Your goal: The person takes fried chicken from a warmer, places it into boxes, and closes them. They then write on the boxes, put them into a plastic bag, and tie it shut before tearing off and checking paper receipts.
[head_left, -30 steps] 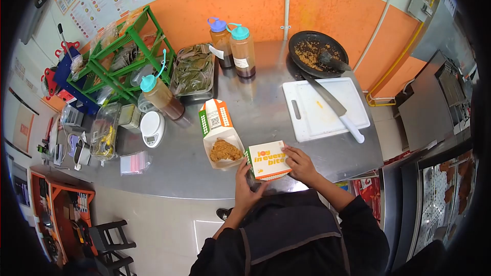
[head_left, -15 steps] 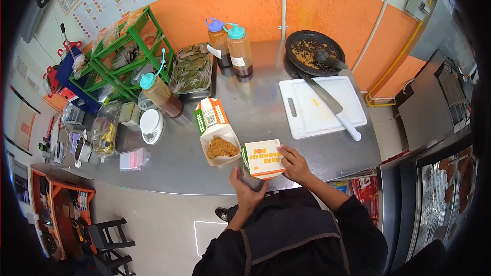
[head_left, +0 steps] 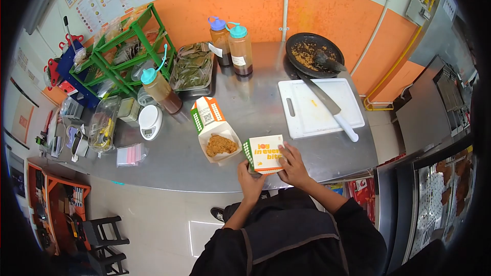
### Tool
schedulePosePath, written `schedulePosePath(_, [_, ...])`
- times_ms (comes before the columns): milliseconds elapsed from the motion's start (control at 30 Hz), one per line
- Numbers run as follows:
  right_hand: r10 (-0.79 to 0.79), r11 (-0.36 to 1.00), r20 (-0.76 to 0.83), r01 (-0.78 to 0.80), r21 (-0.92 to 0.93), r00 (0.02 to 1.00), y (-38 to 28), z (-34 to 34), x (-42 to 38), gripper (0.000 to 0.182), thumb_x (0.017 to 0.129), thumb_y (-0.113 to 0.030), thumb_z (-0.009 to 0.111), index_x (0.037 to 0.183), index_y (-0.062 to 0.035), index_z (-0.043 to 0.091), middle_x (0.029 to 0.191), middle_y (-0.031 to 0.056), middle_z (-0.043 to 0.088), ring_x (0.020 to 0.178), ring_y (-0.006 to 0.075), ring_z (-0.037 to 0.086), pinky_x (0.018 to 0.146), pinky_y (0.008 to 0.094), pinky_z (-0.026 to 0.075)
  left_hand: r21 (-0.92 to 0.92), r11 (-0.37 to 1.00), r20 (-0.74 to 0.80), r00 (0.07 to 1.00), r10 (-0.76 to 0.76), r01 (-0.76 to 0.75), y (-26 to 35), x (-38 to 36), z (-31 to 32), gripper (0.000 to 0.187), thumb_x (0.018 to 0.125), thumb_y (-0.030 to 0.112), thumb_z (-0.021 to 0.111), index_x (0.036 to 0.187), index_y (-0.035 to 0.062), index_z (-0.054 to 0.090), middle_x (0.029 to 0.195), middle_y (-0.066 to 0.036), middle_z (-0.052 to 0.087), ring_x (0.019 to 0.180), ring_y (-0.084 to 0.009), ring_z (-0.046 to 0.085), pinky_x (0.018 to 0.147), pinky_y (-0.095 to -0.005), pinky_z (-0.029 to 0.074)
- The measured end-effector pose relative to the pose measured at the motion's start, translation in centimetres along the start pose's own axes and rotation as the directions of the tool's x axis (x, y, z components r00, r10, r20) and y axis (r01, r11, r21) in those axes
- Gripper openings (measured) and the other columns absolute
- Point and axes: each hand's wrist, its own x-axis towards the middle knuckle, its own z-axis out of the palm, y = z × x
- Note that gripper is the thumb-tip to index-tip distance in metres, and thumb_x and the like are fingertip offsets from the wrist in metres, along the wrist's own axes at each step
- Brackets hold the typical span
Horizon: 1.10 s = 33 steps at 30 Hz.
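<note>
A closed cardboard food box (head_left: 267,145) with yellow lettering on its white lid sits near the front edge of the steel table. My left hand (head_left: 250,183) grips its lower left corner, thumb along the front side. On the right, my right hand (head_left: 295,166) holds the box with fingers bent over the lid's edge and side. Just left of it stands an open food box (head_left: 210,132), its lid tipped back, with a piece of fried chicken (head_left: 221,145) inside.
A knife (head_left: 330,103) lies across a white cutting board (head_left: 302,122), near a black stone mortar (head_left: 293,64). Sauce bottles (head_left: 240,46), a tray of leaves (head_left: 192,71), a white scale (head_left: 150,121) and a green rack (head_left: 134,33) occupy the back and left.
My left hand has closed in on the box's lower left corner from a looser, more spread pose. My right hand has shifted slightly down along the box. The view has moved a little.
</note>
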Motion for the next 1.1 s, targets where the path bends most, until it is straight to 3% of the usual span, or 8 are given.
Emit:
schedulePosePath(100, [0.080, 0.983, 0.044, -0.086, 0.160, 0.996, -1.1, -0.9, 0.0, 0.049, 0.069, -0.011, 0.068, 0.115, -0.0008, 0.052, 0.132, 0.0240, 0.044, 0.126, 0.0405, 0.040, 0.105, 0.0533, 0.030, -0.190, 0.982, 0.049, 0.999, 0.012, -0.002, -0.1, 0.2, -0.1, 0.051, 0.067, 0.007, 0.081, 0.107, -0.0044, 0.051, 0.098, -0.015, 0.062, 0.088, -0.0236, 0.063, 0.076, -0.0319, 0.051])
schedulePosePath(167, [0.105, 0.981, 0.036, -0.110, 0.163, 0.994, -1.3, -0.6, -0.2, 0.053, 0.070, -0.012, 0.069, 0.119, -0.0015, 0.052, 0.134, 0.0240, 0.043, 0.127, 0.0402, 0.039, 0.105, 0.0539, 0.029, -0.537, 0.816, 0.146, 0.977, -0.158, 0.212, -1.0, -0.3, -0.1, 0.043, 0.072, -0.002, 0.074, 0.107, -0.0062, 0.051, 0.101, -0.013, 0.064, 0.088, -0.0152, 0.063, 0.074, -0.0275, 0.051])
schedulePosePath(300, [0.151, 0.987, 0.004, -0.151, 0.045, 0.988, -2.0, -0.2, -0.3, 0.056, 0.073, -0.016, 0.070, 0.125, -0.0045, 0.054, 0.136, 0.0237, 0.041, 0.129, 0.0389, 0.038, 0.104, 0.0547, 0.028, -0.570, 0.804, 0.141, 0.984, -0.109, 0.171, -1.7, -0.7, 0.5, 0.028, 0.075, -0.005, 0.071, 0.099, -0.0064, 0.057, 0.096, -0.010, 0.064, 0.085, -0.0118, 0.062, 0.073, -0.0254, 0.051])
schedulePosePath(467, [0.177, 0.984, -0.033, -0.177, -0.010, 0.984, -2.9, 0.6, 0.1, 0.056, 0.074, -0.020, 0.072, 0.126, -0.0081, 0.054, 0.136, 0.0222, 0.043, 0.128, 0.0397, 0.038, 0.102, 0.0565, 0.028, -0.267, 0.963, 0.009, 1.000, -0.021, 0.023, -1.3, -0.3, 1.1, 0.006, 0.074, -0.005, 0.070, 0.075, -0.0030, 0.065, 0.081, -0.006, 0.060, 0.071, -0.0104, 0.060, 0.068, -0.0223, 0.050])
schedulePosePath(700, [0.202, 0.979, -0.046, -0.202, 0.004, 0.978, -3.1, 0.8, 0.0, 0.061, 0.072, -0.025, 0.075, 0.127, -0.0086, 0.054, 0.136, 0.0211, 0.043, 0.129, 0.0404, 0.037, 0.100, 0.0561, 0.029, -0.292, 0.951, 0.118, 0.990, -0.071, 0.103, -1.3, 0.3, 0.1, 0.007, 0.074, -0.005, 0.069, 0.081, -0.0037, 0.068, 0.081, -0.007, 0.060, 0.074, -0.0119, 0.062, 0.067, -0.0225, 0.051])
schedulePosePath(900, [0.210, 0.977, -0.025, -0.211, -0.022, 0.977, -3.4, 0.8, 0.1, 0.062, 0.072, -0.028, 0.075, 0.127, -0.0082, 0.054, 0.136, 0.0215, 0.043, 0.130, 0.0408, 0.035, 0.099, 0.0569, 0.030, -0.299, 0.954, 0.273, 0.961, 0.054, 0.031, -1.8, 1.3, -1.0, 0.006, 0.077, -0.004, 0.067, 0.083, -0.0036, 0.068, 0.080, -0.007, 0.063, 0.071, -0.0131, 0.064, 0.069, -0.0232, 0.052])
schedulePosePath(1000, [0.186, 0.982, -0.006, -0.186, -0.030, 0.983, -3.5, 0.5, 0.3, 0.062, 0.073, -0.028, 0.074, 0.128, -0.0081, 0.053, 0.138, 0.0224, 0.041, 0.131, 0.0416, 0.033, 0.098, 0.0579, 0.030, -0.222, 0.970, 0.286, 0.958, -0.035, 0.102, -1.6, 1.4, -1.1, 0.006, 0.080, -0.002, 0.065, 0.085, -0.0038, 0.068, 0.078, -0.008, 0.065, 0.070, -0.0130, 0.064, 0.069, -0.0237, 0.052])
schedulePosePath(1100, [0.238, 0.969, 0.067, -0.241, 0.047, 0.969, -4.3, -0.9, 1.0, 0.061, 0.075, -0.030, 0.072, 0.130, -0.0096, 0.052, 0.139, 0.0232, 0.038, 0.131, 0.0425, 0.032, 0.098, 0.0584, 0.032, -0.478, 0.809, 0.278, 0.933, -0.230, 0.342, -1.2, 0.7, -0.6, 0.017, 0.078, 0.003, 0.068, 0.095, 0.0000, 0.068, 0.074, -0.008, 0.066, 0.067, -0.0135, 0.064, 0.062, -0.0255, 0.052])
